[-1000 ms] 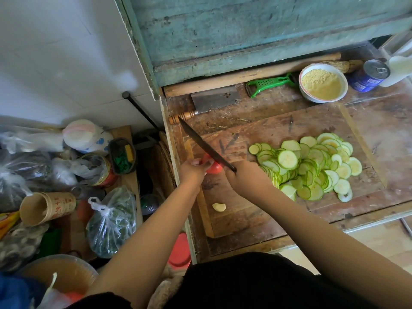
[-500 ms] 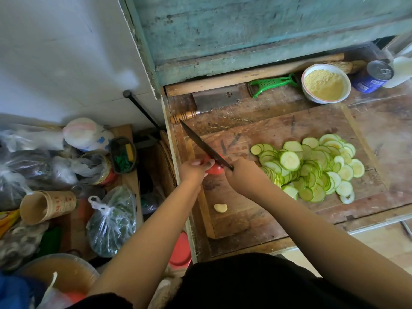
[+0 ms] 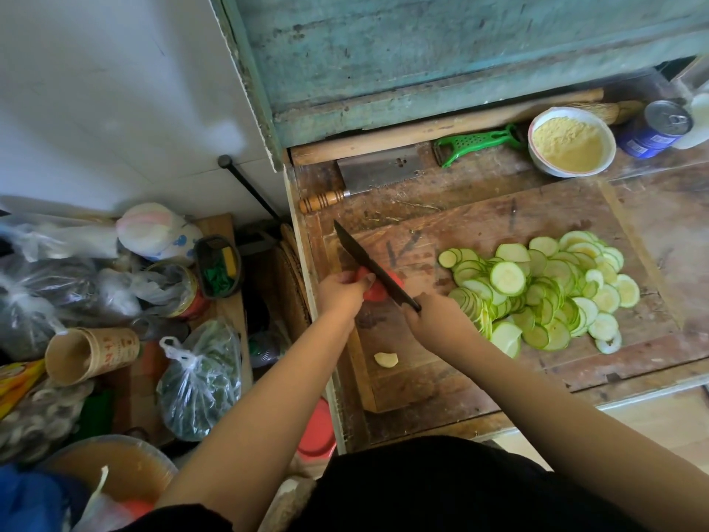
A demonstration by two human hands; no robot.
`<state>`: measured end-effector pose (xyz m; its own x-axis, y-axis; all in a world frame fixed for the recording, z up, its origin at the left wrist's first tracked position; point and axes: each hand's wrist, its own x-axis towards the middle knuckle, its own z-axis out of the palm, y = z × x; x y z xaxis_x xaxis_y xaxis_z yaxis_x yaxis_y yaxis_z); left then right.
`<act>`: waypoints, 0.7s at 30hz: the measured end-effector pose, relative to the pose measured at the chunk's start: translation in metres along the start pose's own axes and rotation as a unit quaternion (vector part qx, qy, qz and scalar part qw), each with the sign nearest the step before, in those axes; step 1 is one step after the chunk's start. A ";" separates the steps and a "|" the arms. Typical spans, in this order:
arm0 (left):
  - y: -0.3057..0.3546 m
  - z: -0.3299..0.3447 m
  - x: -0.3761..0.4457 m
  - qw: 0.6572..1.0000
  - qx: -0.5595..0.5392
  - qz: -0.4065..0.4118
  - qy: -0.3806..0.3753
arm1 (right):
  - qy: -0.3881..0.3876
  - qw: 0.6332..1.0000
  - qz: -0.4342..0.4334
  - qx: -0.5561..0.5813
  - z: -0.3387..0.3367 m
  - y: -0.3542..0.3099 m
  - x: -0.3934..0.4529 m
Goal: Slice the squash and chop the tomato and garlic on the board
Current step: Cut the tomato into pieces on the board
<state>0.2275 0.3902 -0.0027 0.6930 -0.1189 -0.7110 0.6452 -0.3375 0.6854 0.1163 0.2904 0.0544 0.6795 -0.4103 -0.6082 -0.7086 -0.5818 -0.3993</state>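
A red tomato (image 3: 378, 288) lies at the left end of the wooden board (image 3: 479, 232). My left hand (image 3: 341, 295) holds the tomato from the left, fingers curled over it. My right hand (image 3: 437, 320) grips the handle of a dark knife (image 3: 370, 263), whose blade lies across the tomato and points up and to the left. A heap of pale green squash slices (image 3: 544, 289) covers the right half of the board. One garlic clove (image 3: 386, 359) lies on the board near its front left corner.
A cleaver (image 3: 378, 172), a green peeler (image 3: 477, 142), a bowl of yellow powder (image 3: 571, 145) and a blue can (image 3: 658, 128) sit behind the board. To the left, a low surface holds plastic bags (image 3: 199, 382), paper cups (image 3: 90, 355) and a tin (image 3: 188, 289).
The knife blade has stayed on the tomato with little shift, and both hands keep their grip. The view has drifted slightly.
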 end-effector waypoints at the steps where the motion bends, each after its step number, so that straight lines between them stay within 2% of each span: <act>1: 0.000 -0.001 0.001 1.000 0.004 0.006 -0.003 | 0.001 1.000 0.005 -0.008 0.001 0.006 -0.005; 6: 0.001 0.001 -0.002 0.994 0.086 0.039 -0.046 | 0.018 1.000 -0.005 0.005 0.001 0.008 -0.009; 13: 0.002 -0.005 0.001 0.991 0.121 -0.005 -0.064 | 0.065 0.995 -0.033 0.071 -0.005 -0.002 -0.013; 16: -0.004 -0.006 -0.001 0.992 0.108 -0.019 -0.053 | 0.074 0.992 -0.037 0.099 -0.009 -0.004 -0.019; 21: -0.008 -0.006 -0.005 0.998 0.018 -0.061 -0.030 | 0.077 0.992 -0.041 0.095 -0.017 -0.005 -0.031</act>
<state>0.2212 0.3993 -0.0039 0.5889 -0.1305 -0.7976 0.7111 -0.3855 0.5880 0.1014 0.2942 0.0869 0.7470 -0.4776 -0.4625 -0.6628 -0.4804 -0.5745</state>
